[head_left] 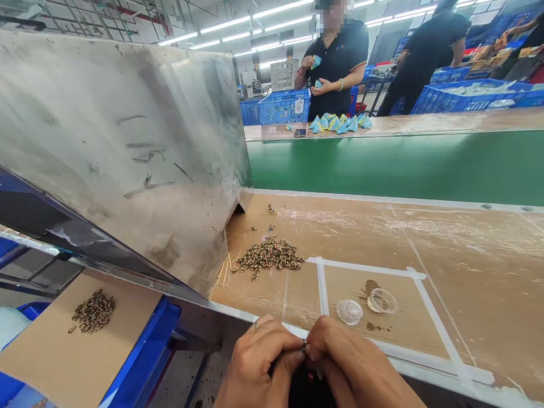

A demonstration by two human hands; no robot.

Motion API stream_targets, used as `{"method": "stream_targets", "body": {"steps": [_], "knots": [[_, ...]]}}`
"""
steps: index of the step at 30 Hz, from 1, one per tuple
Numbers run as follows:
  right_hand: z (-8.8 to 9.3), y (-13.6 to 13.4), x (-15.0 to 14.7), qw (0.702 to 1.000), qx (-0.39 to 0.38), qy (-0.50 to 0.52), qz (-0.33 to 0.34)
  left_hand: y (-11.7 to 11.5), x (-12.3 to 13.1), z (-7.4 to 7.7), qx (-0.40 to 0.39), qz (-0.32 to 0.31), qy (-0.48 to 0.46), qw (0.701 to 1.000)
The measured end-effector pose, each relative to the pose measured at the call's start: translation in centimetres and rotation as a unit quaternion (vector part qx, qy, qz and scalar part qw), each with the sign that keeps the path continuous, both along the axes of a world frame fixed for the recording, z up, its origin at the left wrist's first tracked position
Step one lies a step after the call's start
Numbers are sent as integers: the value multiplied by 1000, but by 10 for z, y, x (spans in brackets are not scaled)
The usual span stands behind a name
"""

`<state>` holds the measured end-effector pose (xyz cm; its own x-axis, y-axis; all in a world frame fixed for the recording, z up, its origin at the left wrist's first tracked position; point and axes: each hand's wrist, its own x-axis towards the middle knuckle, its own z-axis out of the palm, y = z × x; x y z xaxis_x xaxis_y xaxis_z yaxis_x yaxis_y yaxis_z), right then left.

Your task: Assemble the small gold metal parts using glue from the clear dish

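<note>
My left hand point(266, 360) and my right hand point(355, 360) meet at the table's front edge, thumbs and forefingers pinched together. Whatever sits between the fingertips is tiny and mostly covered, so I cannot make out its kind. Beyond the hands, a pile of small brass-coloured metal parts point(272, 253) lies on the brown tabletop point(467, 249). Thin wooden sticks point(225, 269) rest at the pile's left side. Closer to my right hand are a clear round lid point(349, 312) and a small clear plastic cup point(382, 301), inside a white tape outline point(323, 286).
A large metal sheet housing point(127, 153) rises at the left. Below it, more small metal parts point(93, 311) lie on cardboard point(55, 362). A green conveyor belt point(382, 161) runs behind the table. Across it, a person point(340, 62) holds a small blue packet near several others point(340, 123).
</note>
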<state>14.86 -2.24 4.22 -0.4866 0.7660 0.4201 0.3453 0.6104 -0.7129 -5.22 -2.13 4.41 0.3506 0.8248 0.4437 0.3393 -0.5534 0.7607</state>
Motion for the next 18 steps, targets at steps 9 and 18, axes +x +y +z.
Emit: {"method": "stream_targets", "body": {"steps": [9,18], "knots": [[-11,-4,1,1000,-4,21,-17,-6,4,-4,-10,24,-13,1000],[-25,-15,4,990,-50,64,-117,-10,1,0,-79,49,-69,993]]}}
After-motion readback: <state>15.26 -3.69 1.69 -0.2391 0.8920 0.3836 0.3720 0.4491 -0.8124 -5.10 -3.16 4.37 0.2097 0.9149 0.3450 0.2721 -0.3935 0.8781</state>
